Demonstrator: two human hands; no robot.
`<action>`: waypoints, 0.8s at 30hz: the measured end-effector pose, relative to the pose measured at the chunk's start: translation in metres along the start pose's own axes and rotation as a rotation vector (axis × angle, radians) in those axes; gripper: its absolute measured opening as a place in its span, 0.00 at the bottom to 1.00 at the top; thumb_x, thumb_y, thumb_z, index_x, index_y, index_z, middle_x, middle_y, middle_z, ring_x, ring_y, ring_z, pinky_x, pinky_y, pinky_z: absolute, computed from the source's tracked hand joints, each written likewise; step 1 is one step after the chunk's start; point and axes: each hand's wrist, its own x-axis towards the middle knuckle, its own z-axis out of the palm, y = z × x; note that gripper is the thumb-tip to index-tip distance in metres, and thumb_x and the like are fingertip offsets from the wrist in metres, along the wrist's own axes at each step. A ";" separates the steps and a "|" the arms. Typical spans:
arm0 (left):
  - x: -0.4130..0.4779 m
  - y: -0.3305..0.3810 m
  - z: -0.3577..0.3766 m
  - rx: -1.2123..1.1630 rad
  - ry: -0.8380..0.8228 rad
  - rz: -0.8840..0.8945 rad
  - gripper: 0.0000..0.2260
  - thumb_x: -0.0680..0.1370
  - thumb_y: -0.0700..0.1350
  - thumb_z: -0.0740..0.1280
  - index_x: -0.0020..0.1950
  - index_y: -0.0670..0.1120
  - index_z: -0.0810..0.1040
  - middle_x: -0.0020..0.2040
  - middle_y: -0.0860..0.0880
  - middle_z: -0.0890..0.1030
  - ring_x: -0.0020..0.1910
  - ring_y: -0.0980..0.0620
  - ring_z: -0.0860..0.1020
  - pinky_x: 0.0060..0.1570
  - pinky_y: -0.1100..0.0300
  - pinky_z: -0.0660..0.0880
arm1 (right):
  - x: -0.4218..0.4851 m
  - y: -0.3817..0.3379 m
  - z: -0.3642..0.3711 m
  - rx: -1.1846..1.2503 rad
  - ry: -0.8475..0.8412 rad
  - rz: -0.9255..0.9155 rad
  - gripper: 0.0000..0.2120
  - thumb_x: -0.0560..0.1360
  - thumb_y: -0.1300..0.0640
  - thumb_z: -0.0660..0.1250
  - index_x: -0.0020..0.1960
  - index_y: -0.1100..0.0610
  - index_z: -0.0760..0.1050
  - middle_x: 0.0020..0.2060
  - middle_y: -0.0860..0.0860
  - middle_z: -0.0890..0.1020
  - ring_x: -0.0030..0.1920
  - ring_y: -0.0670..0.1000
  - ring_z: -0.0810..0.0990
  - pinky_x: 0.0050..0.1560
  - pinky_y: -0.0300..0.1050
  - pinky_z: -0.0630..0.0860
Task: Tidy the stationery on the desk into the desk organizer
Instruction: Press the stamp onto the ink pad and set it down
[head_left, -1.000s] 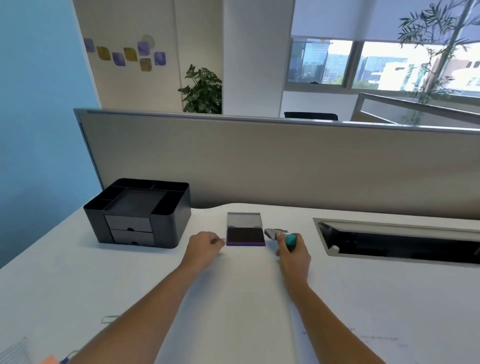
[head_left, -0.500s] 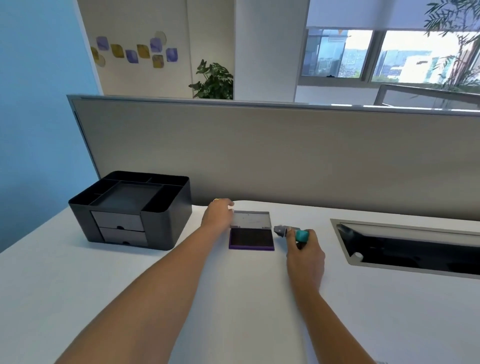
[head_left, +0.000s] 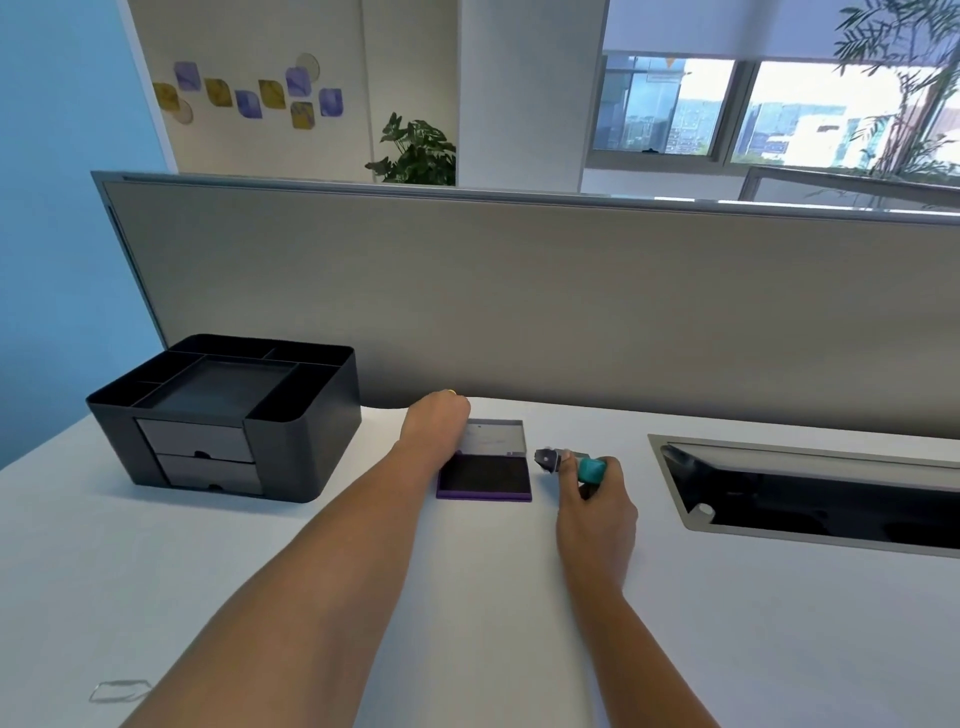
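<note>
A purple ink pad (head_left: 485, 479) lies open on the white desk (head_left: 779, 623), its clear grey lid (head_left: 497, 437) folded back flat behind it. My left hand (head_left: 435, 422) rests at the lid's far left corner, fingers curled down on it. My right hand (head_left: 596, 512) sits just right of the pad, closed around a teal-handled stamp (head_left: 571, 464) whose grey head points left toward the pad. The black desk organizer (head_left: 228, 415) stands at the left, with open top compartments and two grey drawers, both shut.
A grey partition (head_left: 519, 291) runs along the back of the desk. A recessed cable tray opening (head_left: 810, 493) lies to the right of my right hand. A clear clip-like item (head_left: 120, 690) lies near the front left edge.
My left hand moved from the pad's near left side up to the lid's far left corner. My right hand kept hold of the stamp and barely moved.
</note>
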 end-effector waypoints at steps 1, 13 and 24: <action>0.000 0.000 0.001 0.005 0.008 0.000 0.11 0.74 0.32 0.61 0.54 0.41 0.77 0.54 0.42 0.78 0.53 0.42 0.77 0.50 0.53 0.75 | 0.000 0.000 0.000 -0.002 0.000 0.001 0.15 0.77 0.46 0.59 0.51 0.58 0.69 0.39 0.53 0.78 0.37 0.53 0.74 0.39 0.43 0.68; -0.013 -0.003 -0.025 -0.191 0.160 -0.030 0.09 0.76 0.33 0.58 0.53 0.42 0.75 0.50 0.42 0.77 0.47 0.40 0.77 0.41 0.53 0.70 | -0.002 -0.006 0.000 0.083 0.067 0.028 0.13 0.78 0.48 0.58 0.48 0.59 0.65 0.38 0.52 0.74 0.37 0.51 0.72 0.40 0.44 0.66; -0.073 -0.027 -0.010 -0.467 0.448 0.293 0.15 0.76 0.41 0.55 0.53 0.44 0.79 0.49 0.47 0.80 0.49 0.52 0.75 0.44 0.57 0.77 | -0.003 -0.007 -0.001 0.120 0.093 0.032 0.12 0.79 0.49 0.57 0.49 0.59 0.62 0.42 0.55 0.74 0.41 0.54 0.73 0.39 0.44 0.67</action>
